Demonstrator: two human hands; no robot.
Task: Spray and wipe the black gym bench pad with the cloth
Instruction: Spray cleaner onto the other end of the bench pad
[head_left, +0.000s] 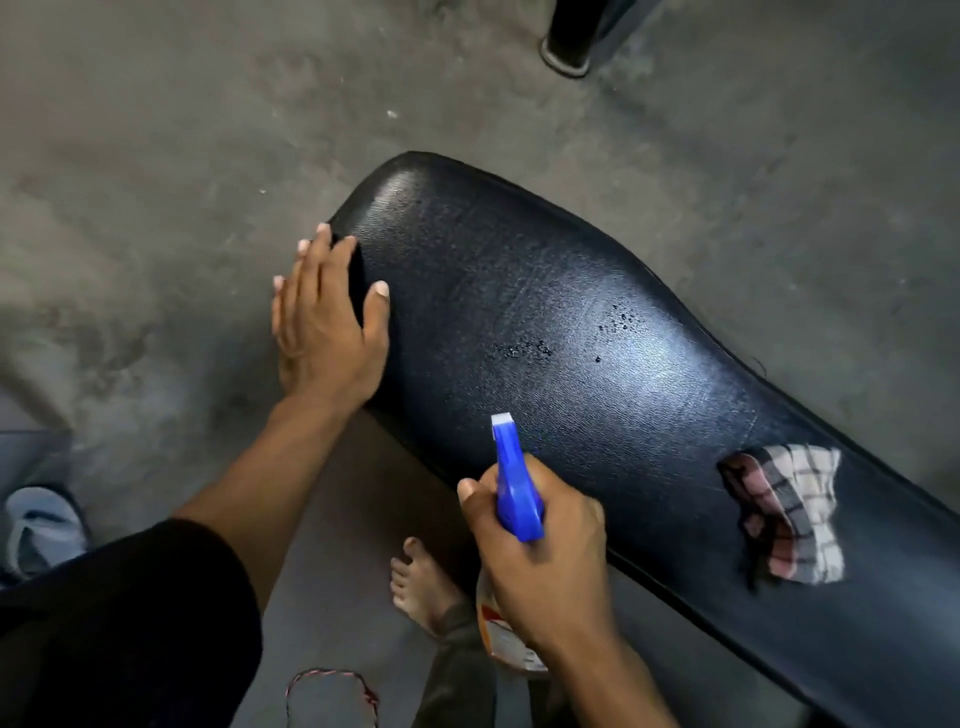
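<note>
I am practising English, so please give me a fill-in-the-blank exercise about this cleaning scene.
1. The right hand holds a spray bottle with a ___ trigger head.
2. The checked cloth lies on the black ___ pad.
3. The left hand rests on the pad's ___.

Missing words: blue; bench; edge

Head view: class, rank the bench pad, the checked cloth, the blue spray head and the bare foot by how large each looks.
1. Black bench pad, largest by far.
2. Checked cloth.
3. Blue spray head and bare foot: they look alike, and the foot is farther from the camera and partly hidden, so unranked.
</note>
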